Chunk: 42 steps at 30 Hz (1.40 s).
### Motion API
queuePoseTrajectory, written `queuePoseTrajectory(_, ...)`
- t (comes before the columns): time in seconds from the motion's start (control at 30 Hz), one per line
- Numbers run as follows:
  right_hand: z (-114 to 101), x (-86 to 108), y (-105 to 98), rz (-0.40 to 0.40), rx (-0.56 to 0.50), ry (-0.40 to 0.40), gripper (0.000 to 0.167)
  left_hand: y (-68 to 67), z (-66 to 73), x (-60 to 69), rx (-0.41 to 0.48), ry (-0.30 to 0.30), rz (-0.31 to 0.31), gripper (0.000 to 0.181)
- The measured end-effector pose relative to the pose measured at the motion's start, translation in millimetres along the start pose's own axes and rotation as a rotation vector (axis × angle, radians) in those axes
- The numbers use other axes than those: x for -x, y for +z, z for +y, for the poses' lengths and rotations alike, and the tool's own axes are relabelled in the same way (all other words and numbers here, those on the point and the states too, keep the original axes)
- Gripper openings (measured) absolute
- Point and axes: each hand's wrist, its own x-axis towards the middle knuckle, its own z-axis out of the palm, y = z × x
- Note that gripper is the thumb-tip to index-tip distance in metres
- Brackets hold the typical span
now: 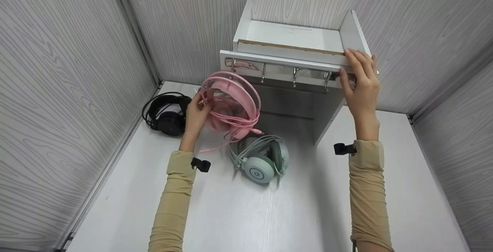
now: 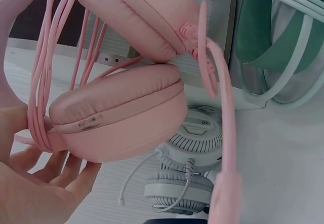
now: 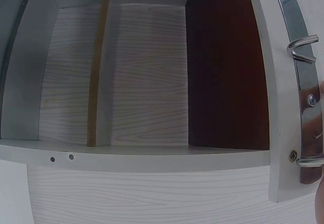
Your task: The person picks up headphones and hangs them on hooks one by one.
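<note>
Pink headphones with a bundled pink cable are held up by my left hand, near the leftmost hook at the rack's front. In the left wrist view the fingers of my left hand curl round the pink headphones beside an ear cup. My right hand rests on the right end of the white rack's hook board, its fingers over the top edge. In the right wrist view only a sliver of that hand shows at the edge, by the metal hooks.
Mint green headphones lie on the white table below the rack. Black headphones are at the left, near the wall. White-grey headphones show in the left wrist view. The rack's side panel stands at the right.
</note>
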Motion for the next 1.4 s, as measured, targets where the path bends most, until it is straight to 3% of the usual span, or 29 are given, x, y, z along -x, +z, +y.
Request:
queuePoseTrajectory(0.17,0.4,-0.1,1.1,-0.004,0.003,-0.002,0.037,-5.1,0.7,7.5,-0.012,0.029,0.042,0.047)
queuePoseTrajectory(0.3,1.1,-0.4,2.0,0.004,-0.006,-0.006,0.037,-8.8,3.4,13.9,-0.026,0.102,0.125,0.050)
queuePoseTrajectory(0.43,2.4,-1.2,3.0,0.016,-0.011,-0.002,0.037,-11.2,8.6,20.9,-0.031,0.157,0.210,0.041)
queuePoseTrajectory(0.7,4.7,-1.7,5.1,0.026,-0.014,0.008,0.037,-12.2,40.8,43.7,0.045,0.212,0.379,0.027)
queuePoseTrajectory(0.77,4.4,-1.9,4.9,0.028,-0.016,0.007,0.036,-12.0,38.5,45.8,0.056,0.224,0.404,0.028)
queuePoseTrajectory(0.93,3.1,-2.5,2.4,0.013,-0.014,0.000,0.037,-11.4,21.1,49.3,0.107,0.252,0.402,0.030)
queuePoseTrajectory(1.17,4.7,-3.1,4.0,0.019,-0.013,0.003,0.037,-1.0,28.6,76.0,0.143,0.282,0.383,0.028)
queuePoseTrajectory(1.23,3.3,-3.7,4.5,0.023,-0.011,0.003,0.036,0.0,22.7,81.8,0.155,0.296,0.386,0.028)
queuePoseTrajectory(1.4,-1.0,-5.0,4.0,0.030,-0.009,0.002,0.036,5.4,24.0,101.2,0.173,0.347,0.391,0.029)
